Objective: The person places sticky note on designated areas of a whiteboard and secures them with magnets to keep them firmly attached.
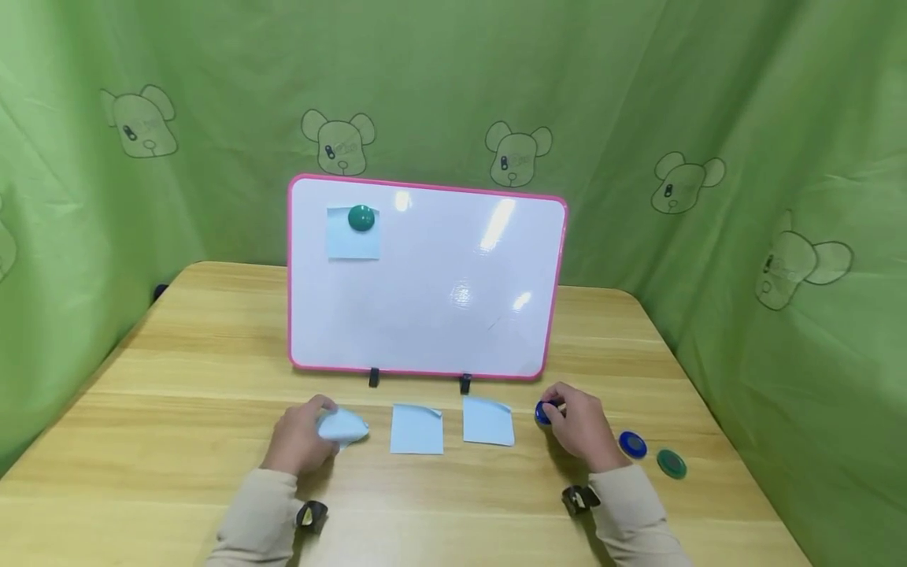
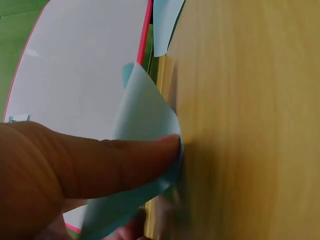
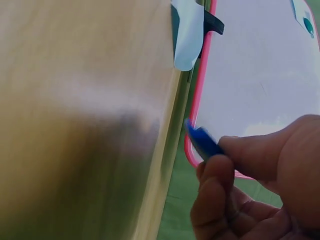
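- Head view: a person's left hand (image 1: 301, 437) and right hand (image 1: 581, 425) are well apart above a wooden tabletop (image 1: 418, 512), before a pink-framed whiteboard (image 1: 425, 307).
- Left hand pinches a bent blue sheet (image 1: 343, 427); right hand pinches a blue disc (image 1: 546, 413). Between them lie a middle sheet (image 1: 416, 433) and a right-hand sheet (image 1: 489, 425), top edges curling.
- Left wrist view: the thumb lies across the bent blue sheet, its fold plainer than from above; the fingers beyond are blurred.
- Right wrist view: thumb and forefinger grip the blue disc, seen edge-on and tilted; I cannot tell whether it touches wood.
- Head view alone shows a second blue disc (image 1: 633, 445) and a green disc (image 1: 671, 464), toward the tabletop's right edge.
- Upper left on the whiteboard: a pinned sheet (image 1: 347, 246) under a green dome (image 1: 361, 218).
- Room: a wide stretch of wood runs from left hand to left edge; a narrow band separates sheets from whiteboard.
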### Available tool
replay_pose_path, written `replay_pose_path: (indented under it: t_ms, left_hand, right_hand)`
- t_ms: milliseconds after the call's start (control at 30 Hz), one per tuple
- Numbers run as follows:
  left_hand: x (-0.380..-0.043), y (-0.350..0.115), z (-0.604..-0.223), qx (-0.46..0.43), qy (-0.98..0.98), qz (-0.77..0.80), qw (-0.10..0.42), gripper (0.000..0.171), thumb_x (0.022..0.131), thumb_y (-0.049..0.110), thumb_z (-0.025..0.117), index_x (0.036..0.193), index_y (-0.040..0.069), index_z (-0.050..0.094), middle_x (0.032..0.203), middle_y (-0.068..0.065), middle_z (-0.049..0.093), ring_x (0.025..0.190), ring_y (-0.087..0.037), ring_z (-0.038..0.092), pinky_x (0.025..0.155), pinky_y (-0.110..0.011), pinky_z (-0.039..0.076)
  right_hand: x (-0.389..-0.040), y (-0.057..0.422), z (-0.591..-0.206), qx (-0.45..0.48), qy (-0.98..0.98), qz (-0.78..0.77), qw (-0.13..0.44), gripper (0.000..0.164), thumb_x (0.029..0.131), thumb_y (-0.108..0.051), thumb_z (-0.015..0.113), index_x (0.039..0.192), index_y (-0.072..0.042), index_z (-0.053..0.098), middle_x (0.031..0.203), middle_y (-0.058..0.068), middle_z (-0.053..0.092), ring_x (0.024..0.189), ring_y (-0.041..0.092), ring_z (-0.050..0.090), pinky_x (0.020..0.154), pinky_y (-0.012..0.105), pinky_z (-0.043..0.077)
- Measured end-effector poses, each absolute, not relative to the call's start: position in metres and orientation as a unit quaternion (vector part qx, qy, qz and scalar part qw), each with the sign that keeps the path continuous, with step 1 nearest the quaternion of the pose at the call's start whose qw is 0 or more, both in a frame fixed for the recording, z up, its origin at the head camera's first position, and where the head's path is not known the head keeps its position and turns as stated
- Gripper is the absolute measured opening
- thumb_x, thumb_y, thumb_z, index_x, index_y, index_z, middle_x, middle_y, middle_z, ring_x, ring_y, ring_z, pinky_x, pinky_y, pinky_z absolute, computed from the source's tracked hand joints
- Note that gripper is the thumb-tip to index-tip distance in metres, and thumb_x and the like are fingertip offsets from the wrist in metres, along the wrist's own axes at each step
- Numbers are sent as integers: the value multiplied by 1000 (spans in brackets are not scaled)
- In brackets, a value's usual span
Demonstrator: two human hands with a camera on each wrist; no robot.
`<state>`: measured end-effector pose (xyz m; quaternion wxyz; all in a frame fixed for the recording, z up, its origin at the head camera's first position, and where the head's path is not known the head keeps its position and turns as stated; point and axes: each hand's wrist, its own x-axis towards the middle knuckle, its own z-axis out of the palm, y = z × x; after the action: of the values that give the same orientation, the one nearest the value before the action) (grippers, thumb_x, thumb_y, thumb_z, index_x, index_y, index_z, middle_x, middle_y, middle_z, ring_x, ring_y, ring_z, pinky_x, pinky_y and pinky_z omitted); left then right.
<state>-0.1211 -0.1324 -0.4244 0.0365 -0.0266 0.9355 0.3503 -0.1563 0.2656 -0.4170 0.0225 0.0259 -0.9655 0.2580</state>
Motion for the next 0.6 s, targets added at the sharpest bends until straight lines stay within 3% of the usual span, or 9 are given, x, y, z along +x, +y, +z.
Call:
replay_pose_path:
  t_ms: [267,433,600]
  left_hand:
    - [-121,-142,-432,-21,915,402,16,37,65,-12,63,99,3,64,88,-13,65,82,-30,59,72,-47,52]
    - [-123,-141,-429,-30,914,402,42,36,76,1,70,111,3,62,102,-18,65,94,-35,59,83,-54,49]
    - [-129,-133,-425,-6,937,347,50,54,81,15,76,130,3,55,116,-29,52,97,-39,55,87,-57,47]
  right_hand:
    - [-158,267,-413,36,-966,255,2,14,97,-4,52,108,-3,62,102,16,61,87,27,58,75,43,53]
    - [-157,267,-409,49,-967,252,5,17,97,-2,52,109,-3,64,100,16,61,87,28,58,75,44,52]
    - [-156,266,-406,45,-965,258,3,17,96,-3,53,109,-2,65,100,15,60,84,26,57,71,40,52]
